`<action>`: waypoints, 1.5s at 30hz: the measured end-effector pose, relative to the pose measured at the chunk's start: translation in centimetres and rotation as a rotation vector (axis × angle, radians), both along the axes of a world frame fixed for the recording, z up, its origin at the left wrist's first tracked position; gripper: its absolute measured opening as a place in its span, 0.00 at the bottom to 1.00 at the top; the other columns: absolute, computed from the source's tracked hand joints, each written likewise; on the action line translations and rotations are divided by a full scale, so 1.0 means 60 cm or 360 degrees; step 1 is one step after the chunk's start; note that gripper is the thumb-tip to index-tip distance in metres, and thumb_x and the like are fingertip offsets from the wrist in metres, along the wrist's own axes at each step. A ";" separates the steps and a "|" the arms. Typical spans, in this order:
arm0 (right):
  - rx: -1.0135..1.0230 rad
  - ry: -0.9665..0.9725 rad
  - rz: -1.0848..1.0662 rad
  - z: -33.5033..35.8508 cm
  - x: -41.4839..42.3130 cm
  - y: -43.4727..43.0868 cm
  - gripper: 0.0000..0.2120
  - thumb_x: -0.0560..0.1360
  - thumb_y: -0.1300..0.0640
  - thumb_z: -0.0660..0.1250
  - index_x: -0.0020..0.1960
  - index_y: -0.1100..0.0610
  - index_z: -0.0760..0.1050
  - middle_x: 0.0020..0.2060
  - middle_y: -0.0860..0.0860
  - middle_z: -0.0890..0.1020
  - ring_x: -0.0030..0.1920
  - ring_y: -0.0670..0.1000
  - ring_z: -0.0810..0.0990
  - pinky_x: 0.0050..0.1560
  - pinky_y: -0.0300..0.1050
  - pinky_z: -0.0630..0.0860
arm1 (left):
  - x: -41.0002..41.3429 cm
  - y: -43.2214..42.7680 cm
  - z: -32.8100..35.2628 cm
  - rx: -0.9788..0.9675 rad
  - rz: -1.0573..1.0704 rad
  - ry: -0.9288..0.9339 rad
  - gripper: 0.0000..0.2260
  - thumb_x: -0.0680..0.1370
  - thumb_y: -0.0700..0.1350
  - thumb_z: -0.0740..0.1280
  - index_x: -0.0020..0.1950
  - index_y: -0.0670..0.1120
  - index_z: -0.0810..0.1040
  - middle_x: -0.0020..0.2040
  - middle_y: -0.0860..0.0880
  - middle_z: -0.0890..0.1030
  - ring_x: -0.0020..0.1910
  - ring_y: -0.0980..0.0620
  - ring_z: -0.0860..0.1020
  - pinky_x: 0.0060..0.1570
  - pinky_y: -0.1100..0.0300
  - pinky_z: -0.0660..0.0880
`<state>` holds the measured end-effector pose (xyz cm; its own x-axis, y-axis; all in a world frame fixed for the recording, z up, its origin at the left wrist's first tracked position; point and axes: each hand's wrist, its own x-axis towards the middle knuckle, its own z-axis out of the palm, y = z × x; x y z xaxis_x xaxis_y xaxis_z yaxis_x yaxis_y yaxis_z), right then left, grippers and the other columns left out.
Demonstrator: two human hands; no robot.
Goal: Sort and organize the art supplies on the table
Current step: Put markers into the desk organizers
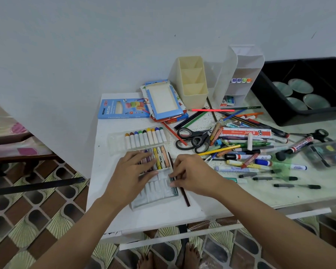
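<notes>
The left hand covers some of the crayons in the clear tray. Whether the right hand holds anything under its curled fingers at the tray's edge is unclear. The black bin and paint set run off the right edge.

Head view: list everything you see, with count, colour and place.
near tray: one, clear, under both hands
crayons: several, purple, yellow, white, peach, near tray's far end
far tray: one, clear, white crayons with coloured tips
pencil box: one, blue, far left
holder: one, beige, by wall
organiser: one, white, right of holder
scissors: three, black, pile's left edge and far right
pile: many pens, pencils, markers, mixed, right half
bin: one, black, far right
plates: four, pale green, in bin
paints: one clear case, right edge
stick: one, dark brown, right of near tray
left hand: flat on crayons
right hand: fingers curled at near tray's right edge, grip unclear
</notes>
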<state>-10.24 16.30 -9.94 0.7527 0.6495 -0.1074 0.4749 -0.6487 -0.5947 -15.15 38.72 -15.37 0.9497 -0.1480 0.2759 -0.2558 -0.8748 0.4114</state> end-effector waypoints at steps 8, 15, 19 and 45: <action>-0.0159 -0.0070 0.0168 0.006 0.007 0.007 0.11 0.72 0.53 0.78 0.51 0.58 0.87 0.48 0.50 0.77 0.35 0.36 0.68 0.35 0.27 0.62 | 0.005 -0.003 0.009 0.0019 -0.0033 0.0003 0.15 0.73 0.51 0.74 0.58 0.49 0.85 0.61 0.52 0.82 0.60 0.48 0.75 0.58 0.51 0.75; -0.0225 -0.0064 0.0154 0.013 0.016 0.014 0.12 0.70 0.51 0.79 0.50 0.57 0.87 0.47 0.52 0.81 0.44 0.50 0.79 0.46 0.46 0.76 | 0.010 -0.007 0.016 0.0010 -0.0024 0.0015 0.15 0.72 0.49 0.76 0.58 0.48 0.85 0.59 0.50 0.83 0.59 0.46 0.76 0.57 0.49 0.77; -0.0244 -0.0132 0.0276 0.012 0.011 0.011 0.10 0.73 0.51 0.76 0.52 0.55 0.87 0.46 0.51 0.78 0.41 0.48 0.74 0.41 0.44 0.68 | 0.012 -0.006 0.027 0.0042 -0.0016 0.0075 0.16 0.73 0.51 0.75 0.59 0.49 0.84 0.59 0.52 0.83 0.58 0.48 0.76 0.57 0.51 0.77; -0.0065 -0.0014 0.0087 0.011 0.013 -0.004 0.15 0.71 0.53 0.77 0.57 0.53 0.85 0.43 0.50 0.82 0.40 0.47 0.81 0.45 0.47 0.79 | 0.062 -0.029 0.042 -0.0177 -0.0234 0.0216 0.08 0.75 0.47 0.75 0.53 0.53 0.86 0.50 0.58 0.80 0.51 0.58 0.75 0.53 0.61 0.72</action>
